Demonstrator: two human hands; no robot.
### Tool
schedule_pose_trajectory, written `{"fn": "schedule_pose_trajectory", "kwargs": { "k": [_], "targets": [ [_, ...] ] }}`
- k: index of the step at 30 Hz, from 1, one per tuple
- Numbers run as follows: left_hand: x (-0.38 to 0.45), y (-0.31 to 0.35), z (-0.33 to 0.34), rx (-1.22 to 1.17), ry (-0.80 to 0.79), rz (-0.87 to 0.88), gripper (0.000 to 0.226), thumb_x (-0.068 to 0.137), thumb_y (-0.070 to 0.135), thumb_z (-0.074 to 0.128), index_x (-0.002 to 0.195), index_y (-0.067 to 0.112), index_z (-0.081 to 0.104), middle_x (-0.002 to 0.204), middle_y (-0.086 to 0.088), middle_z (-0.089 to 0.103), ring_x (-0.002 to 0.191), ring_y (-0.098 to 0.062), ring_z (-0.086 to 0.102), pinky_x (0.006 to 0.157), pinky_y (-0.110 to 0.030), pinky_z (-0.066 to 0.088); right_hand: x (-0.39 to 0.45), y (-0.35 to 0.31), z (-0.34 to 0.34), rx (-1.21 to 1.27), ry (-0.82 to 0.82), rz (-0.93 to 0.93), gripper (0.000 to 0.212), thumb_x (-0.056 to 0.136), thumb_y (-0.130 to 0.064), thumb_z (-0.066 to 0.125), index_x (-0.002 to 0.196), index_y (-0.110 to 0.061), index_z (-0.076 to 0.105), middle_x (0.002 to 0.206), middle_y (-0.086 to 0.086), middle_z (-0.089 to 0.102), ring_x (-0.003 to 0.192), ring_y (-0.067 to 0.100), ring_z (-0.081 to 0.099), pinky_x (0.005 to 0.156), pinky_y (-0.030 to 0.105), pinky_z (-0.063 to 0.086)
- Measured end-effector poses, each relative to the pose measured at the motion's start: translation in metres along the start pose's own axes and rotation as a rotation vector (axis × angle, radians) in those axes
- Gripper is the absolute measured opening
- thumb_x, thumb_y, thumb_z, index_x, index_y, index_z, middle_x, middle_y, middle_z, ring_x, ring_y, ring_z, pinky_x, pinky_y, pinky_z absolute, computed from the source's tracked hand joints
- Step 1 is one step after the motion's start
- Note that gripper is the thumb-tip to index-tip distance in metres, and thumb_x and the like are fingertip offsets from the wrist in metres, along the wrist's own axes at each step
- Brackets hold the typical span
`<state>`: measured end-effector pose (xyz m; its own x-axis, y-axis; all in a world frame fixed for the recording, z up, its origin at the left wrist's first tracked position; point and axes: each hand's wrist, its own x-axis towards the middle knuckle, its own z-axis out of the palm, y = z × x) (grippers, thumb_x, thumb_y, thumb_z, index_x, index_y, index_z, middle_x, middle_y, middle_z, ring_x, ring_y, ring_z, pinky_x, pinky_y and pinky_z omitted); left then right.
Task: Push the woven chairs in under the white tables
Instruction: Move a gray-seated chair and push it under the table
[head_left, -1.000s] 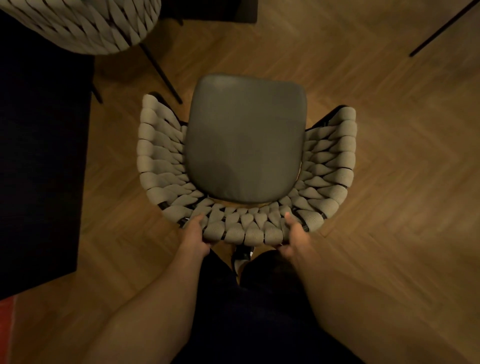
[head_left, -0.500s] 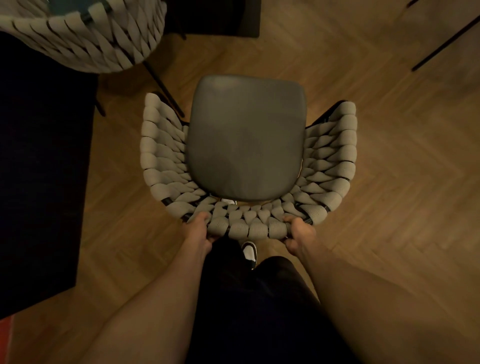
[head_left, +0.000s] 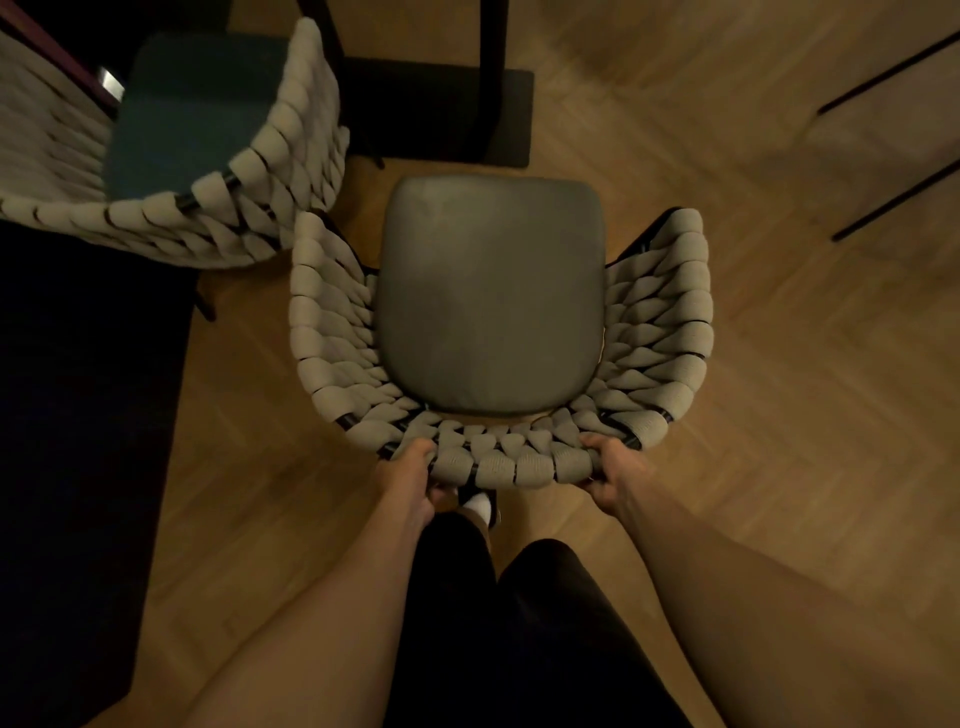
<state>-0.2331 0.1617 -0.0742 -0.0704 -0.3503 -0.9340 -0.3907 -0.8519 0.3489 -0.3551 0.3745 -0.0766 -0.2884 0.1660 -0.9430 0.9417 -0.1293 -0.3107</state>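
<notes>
Head view: you've got both hands on the top rail of the woven chair (head_left: 498, 332). Your left hand (head_left: 410, 480) is wrapped around the back rim on one side and your right hand (head_left: 613, 478) on the other, so each grip is closed on the weave, not just resting there. The chair sits on the wood floor (head_left: 779, 415) with its grey seat pointing away from you, toward a dark table base (head_left: 441, 114). No white worktop shows, so I'd guess you're mid-push and not docked yet. A second woven chair (head_left: 218, 208) is just beside the left armrest, possibly touching. For the next shove, I'd steer straight or slightly right so the arms don't snag.
</notes>
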Motion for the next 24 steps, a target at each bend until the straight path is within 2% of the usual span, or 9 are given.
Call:
{"fn": "schedule_pose_trajectory", "kwargs": {
  "k": [3, 6, 11, 16, 21, 24],
  "targets": [
    [0.013, 0.045, 0.030, 0.026, 0.006, 0.000, 0.043, 0.088, 0.009, 0.069, 0.130, 0.011, 0.056, 0.110, -0.016, 0.071, 0.081, -0.028, 0.072, 0.052, -0.042, 0.059, 0.019, -0.038, 0.033, -0.024, -0.008, 0.001, 0.041, 0.087, -0.006, 0.069, 0.126, -0.013, 0.063, 0.114, 0.015, 0.071, 0.098, 0.037, 0.071, 0.062, 0.052, 0.060],
    [0.022, 0.085, 0.058, 0.055, 0.010, 0.022, 0.047, 0.088, 0.011, 0.070, 0.131, 0.012, 0.053, 0.114, -0.016, 0.070, 0.081, -0.026, 0.072, 0.051, -0.041, 0.059, 0.019, -0.074, 0.065, -0.018, -0.038, 0.000, 0.034, 0.091, -0.006, 0.066, 0.123, -0.013, 0.058, 0.111, 0.016, 0.069, 0.099, 0.036, 0.070, 0.063, 0.053, 0.060],
    [0.036, 0.138, 0.100, 0.049, 0.026, 0.019, 0.047, 0.087, 0.010, 0.072, 0.130, 0.011, 0.053, 0.107, -0.016, 0.070, 0.087, -0.030, 0.072, 0.057, -0.048, 0.060, 0.027, -0.130, 0.110, -0.017, -0.065, -0.015, 0.040, 0.093, -0.007, 0.066, 0.130, -0.014, 0.055, 0.115, 0.015, 0.068, 0.102, 0.035, 0.069, 0.077, 0.055, 0.060],
    [0.050, 0.167, 0.141, 0.028, 0.027, -0.015, 0.046, 0.087, 0.010, 0.072, 0.129, 0.010, 0.054, 0.112, -0.020, 0.069, 0.094, -0.035, 0.071, 0.055, -0.048, 0.059, 0.041, -0.179, 0.134, -0.029, -0.093, -0.011, 0.042, 0.094, -0.007, 0.063, 0.136, -0.010, 0.055, 0.122, 0.016, 0.067, 0.102, 0.033, 0.068, 0.062, 0.046, 0.061],
    [0.056, 0.191, 0.178, 0.011, 0.019, -0.015, 0.041, 0.089, 0.009, 0.070, 0.127, 0.010, 0.055, 0.110, -0.019, 0.070, 0.093, -0.033, 0.072, 0.058, -0.051, 0.061, 0.051, -0.217, 0.152, -0.042, -0.145, 0.000, 0.037, 0.098, -0.008, 0.059, 0.135, -0.008, 0.054, 0.116, 0.013, 0.066, 0.090, 0.027, 0.067, 0.060, 0.045, 0.057],
    [0.062, 0.211, 0.194, 0.005, 0.015, -0.004, 0.042, 0.089, 0.010, 0.070, 0.129, 0.010, 0.055, 0.109, -0.018, 0.071, 0.090, -0.033, 0.072, 0.055, -0.046, 0.060, 0.054, -0.238, 0.169, -0.054, -0.154, -0.008, 0.040, 0.098, -0.008, 0.058, 0.137, -0.008, 0.053, 0.122, 0.013, 0.066, 0.099, 0.028, 0.067, 0.064, 0.045, 0.057]
  ]
}}
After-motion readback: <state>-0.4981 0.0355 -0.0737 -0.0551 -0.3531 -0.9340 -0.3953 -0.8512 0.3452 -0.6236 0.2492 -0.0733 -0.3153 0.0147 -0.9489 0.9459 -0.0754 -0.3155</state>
